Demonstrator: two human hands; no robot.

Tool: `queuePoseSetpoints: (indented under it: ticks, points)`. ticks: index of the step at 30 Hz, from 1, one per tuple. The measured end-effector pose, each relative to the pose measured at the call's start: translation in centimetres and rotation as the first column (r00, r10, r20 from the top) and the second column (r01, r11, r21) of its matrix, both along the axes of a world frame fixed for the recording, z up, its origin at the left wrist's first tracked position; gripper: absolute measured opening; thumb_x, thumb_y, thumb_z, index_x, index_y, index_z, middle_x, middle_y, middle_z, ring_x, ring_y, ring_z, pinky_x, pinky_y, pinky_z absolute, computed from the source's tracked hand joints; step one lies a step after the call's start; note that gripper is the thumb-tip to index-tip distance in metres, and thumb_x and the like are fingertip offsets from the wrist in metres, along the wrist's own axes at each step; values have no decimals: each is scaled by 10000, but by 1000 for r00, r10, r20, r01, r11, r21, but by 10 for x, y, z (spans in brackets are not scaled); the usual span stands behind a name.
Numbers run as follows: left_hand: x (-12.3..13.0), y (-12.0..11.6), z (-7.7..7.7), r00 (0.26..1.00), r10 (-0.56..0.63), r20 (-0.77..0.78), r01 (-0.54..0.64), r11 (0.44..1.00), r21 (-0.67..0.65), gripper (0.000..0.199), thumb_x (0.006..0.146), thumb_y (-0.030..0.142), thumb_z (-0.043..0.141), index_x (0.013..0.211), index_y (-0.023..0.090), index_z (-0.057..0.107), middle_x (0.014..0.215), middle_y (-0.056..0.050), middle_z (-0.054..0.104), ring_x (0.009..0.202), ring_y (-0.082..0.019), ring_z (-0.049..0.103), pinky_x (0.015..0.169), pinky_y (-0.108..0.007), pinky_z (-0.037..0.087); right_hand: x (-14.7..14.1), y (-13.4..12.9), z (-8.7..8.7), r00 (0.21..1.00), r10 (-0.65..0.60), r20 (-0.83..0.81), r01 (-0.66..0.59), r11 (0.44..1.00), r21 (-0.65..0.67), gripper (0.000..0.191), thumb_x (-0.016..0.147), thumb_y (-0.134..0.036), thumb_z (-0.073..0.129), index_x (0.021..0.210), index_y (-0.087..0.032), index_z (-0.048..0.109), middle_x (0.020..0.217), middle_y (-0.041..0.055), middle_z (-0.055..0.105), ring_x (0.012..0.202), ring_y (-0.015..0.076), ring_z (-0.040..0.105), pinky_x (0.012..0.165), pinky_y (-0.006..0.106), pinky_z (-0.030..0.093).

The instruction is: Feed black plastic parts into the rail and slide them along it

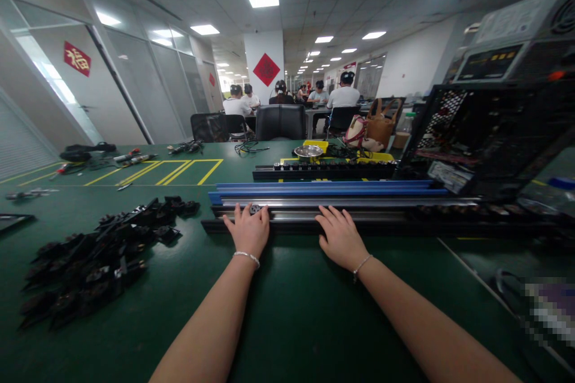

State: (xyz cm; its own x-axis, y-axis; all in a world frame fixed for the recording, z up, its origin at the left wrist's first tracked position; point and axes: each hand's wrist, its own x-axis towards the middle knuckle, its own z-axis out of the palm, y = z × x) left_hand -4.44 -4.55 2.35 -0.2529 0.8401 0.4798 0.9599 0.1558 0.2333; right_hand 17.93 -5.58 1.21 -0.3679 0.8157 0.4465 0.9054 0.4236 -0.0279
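Note:
Two-toned metal-and-black rails (291,215) lie side by side across the green table in front of me. My left hand (249,232) is over the near rail, its thumb and index finger on either side of a small round black part (256,209) set in the channel. The other fingers of that hand rest apart on the rail. To the right, my right hand (342,240) lies with stretched, slightly spread fingers on the rail's near edge and holds nothing. Just behind the dark rails is a blue rail (327,188).
A heap of black parts (108,251) lies at left. A row of parts on a black strip (323,171), a metal bowl (308,151) and yellow trays (316,145) stand farther back. An open computer case (485,131) borders the right. People sit at far tables.

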Motion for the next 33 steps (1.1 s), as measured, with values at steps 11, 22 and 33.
queuePoseSetpoints:
  ticks: [11, 22, 33]
  points:
    - [-4, 2, 0, 999, 39, 26, -40, 999, 26, 375, 897, 402, 338, 1014, 378, 693, 1261, -40, 593, 1313, -287, 339, 1048, -632, 147, 0, 1, 1, 1000, 2, 6, -2, 1000, -7, 422, 787, -213, 461, 1197, -189, 557, 1408, 85, 437, 1309, 271, 331, 1078, 491, 209]
    - [-14, 8, -7, 997, 68, 28, -70, 994, 78, 349, 884, 382, 365, 975, 384, 701, 1204, -35, 628, 1292, -255, 367, 1049, -606, 162, 0, 1, -1, 1000, -1, 8, 1, 1000, 1, 416, 787, -213, 459, 1190, -190, 559, 1409, 83, 436, 1304, 271, 340, 1077, 489, 213]
    - [-19, 9, -6, 994, 92, 57, -97, 991, 94, 347, 882, 393, 375, 940, 366, 716, 1196, -23, 633, 1280, -261, 384, 1054, -589, 178, 0, 2, -1, 1000, -7, 5, 7, 1000, -3, 418, 783, -211, 466, 1190, -193, 557, 1410, 81, 436, 1305, 268, 339, 1081, 488, 208]
